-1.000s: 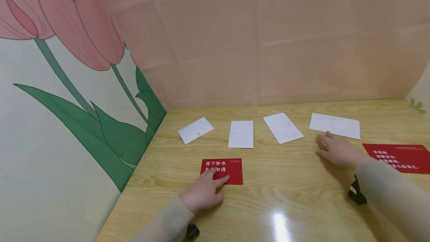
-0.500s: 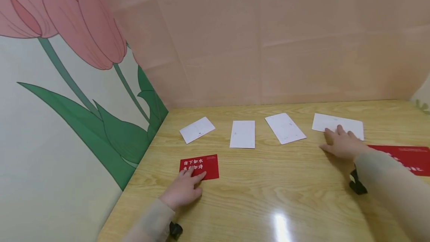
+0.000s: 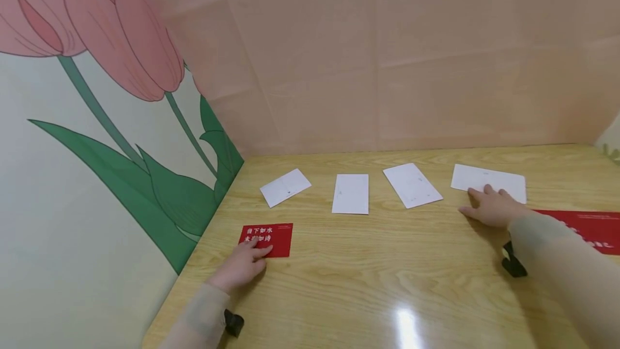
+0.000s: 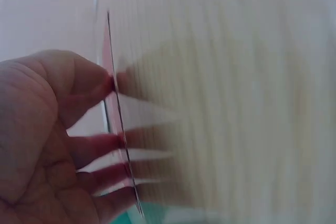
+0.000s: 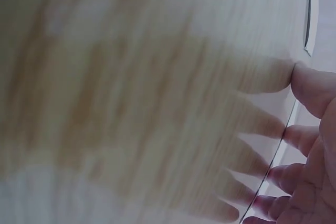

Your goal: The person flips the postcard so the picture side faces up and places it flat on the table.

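My left hand (image 3: 238, 269) rests its fingertips on a red card (image 3: 282, 242) with white Chinese characters, flat on the table at left. In the left wrist view, the thumb and fingers of that hand (image 4: 47, 135) touch the thin card, seen edge-on. At right, the fingers of my right hand (image 3: 494, 209) reach over the near edge of a white card (image 3: 508, 181). In the right wrist view, the fingertips of that hand (image 5: 312, 169) press down along the card's dark edge. Part of a second red card (image 3: 605, 221) is hidden behind my right forearm.
Three more white cards lie in a row toward the back: a tilted left one (image 3: 286, 187), an upright middle one (image 3: 351, 194) and a slanted one (image 3: 413, 185). A pink cloth (image 3: 378, 58) hangs behind the wood-grain table (image 3: 368, 268). A tulip-painted wall (image 3: 72, 203) borders the left.
My left hand has slid the red card leftward across the table. My right hand has moved forward from just short of the rightmost white card onto its near edge.
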Available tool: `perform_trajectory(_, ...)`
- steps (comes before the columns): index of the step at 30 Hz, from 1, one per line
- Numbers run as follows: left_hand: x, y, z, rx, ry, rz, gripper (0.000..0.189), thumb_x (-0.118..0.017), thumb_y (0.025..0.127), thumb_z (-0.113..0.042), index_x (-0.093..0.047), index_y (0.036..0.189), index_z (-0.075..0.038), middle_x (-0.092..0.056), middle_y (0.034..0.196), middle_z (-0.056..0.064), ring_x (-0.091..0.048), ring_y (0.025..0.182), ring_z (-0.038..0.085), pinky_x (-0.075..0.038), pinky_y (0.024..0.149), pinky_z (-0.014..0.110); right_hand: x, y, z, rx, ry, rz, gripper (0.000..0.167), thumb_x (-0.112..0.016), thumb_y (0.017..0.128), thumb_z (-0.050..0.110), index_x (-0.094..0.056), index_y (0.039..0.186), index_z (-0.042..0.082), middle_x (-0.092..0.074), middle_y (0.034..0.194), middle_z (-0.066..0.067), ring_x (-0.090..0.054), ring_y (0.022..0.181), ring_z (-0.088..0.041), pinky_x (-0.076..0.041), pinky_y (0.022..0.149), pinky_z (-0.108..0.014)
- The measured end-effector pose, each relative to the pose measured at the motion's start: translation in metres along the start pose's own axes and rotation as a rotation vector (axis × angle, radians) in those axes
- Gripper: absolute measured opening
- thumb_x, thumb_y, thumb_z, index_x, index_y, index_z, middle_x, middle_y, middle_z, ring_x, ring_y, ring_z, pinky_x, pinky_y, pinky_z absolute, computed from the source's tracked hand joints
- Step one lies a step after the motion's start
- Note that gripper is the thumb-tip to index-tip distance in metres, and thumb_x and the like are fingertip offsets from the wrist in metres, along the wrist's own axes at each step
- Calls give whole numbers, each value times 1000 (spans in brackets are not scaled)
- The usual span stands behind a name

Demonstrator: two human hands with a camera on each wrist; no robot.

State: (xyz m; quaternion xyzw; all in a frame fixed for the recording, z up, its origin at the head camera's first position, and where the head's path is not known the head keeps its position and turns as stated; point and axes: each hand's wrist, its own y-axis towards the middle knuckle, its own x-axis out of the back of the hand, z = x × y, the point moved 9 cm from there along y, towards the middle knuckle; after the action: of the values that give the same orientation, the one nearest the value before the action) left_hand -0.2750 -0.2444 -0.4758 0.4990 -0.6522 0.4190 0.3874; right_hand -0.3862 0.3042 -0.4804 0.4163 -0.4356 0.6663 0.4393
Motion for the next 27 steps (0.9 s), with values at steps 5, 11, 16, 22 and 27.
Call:
perform_trajectory(5,12,6,23,16,-21,-21,33,-61,93,-21,-65,125,-13,-41,146,22,-34,134,43,-29,106,57,1,-1,2,0,5,1,91,-48,91,61,-30,140,-14,-16,135,-52,-18,116,-73,-19,94,-77)
perform_trajectory(11,25,17,44,47,-20,-14,33,-59,94,-22,-66,125,-12,-41,146,22,-34,136,40,-29,107,56,0,-1,2,-4,4,5,92,-48,91,62,-30,140,-14,-17,135,-51,-18,117,-72,-20,93,-77)
perform_trajectory(16,30,26,57,84,-25,-12,35,-57,95,-23,-64,128,-14,-40,146,22,-32,137,40,-28,107,56,-1,0,0,4,5,8,92,-48,91,62,-31,140,-14,-17,136,-51,-18,118,-72,-19,94,-76)
perform_trajectory(22,32,31,66,138,-29,1,37,-56,95,-28,-62,130,-19,-39,148,20,-33,136,40,-29,106,59,-1,-2,4,16,-7,-2,88,-49,92,59,-33,140,-13,-21,136,-50,-22,118,-71,-22,93,-76)
perform_trajectory(27,32,32,70,150,-37,1,38,-55,95,-29,-61,132,-20,-39,148,20,-34,135,41,-29,105,59,2,-7,12,47,-29,-14,81,-53,92,53,-38,138,-13,-28,133,-50,-29,117,-69,-28,92,-73)
